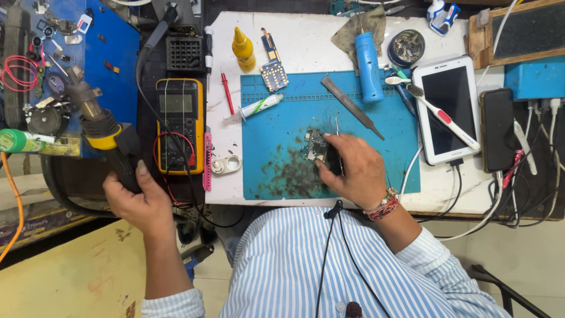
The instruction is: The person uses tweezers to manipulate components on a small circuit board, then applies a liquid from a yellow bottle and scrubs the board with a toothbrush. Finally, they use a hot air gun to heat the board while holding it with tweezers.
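My left hand [138, 197] grips the black handle of a hot-air gun [100, 126], whose metal nozzle points up and left, off the left side of the bench. My right hand [352, 168] rests on the blue work mat [276, 118], fingers closed around a small dark part pressed against a little circuit board [314, 146]. Thin metal tweezers [336, 125] stick up just beyond the fingers. Dark residue stains the mat around the board.
On the mat lie a metal file [352, 107], a white tube [259, 108], a blue electric screwdriver [369, 68] and another circuit board [273, 72]. A yellow multimeter [179, 123] sits left; a white tablet [445, 109], toothbrush [438, 115] and black phone [497, 129] right.
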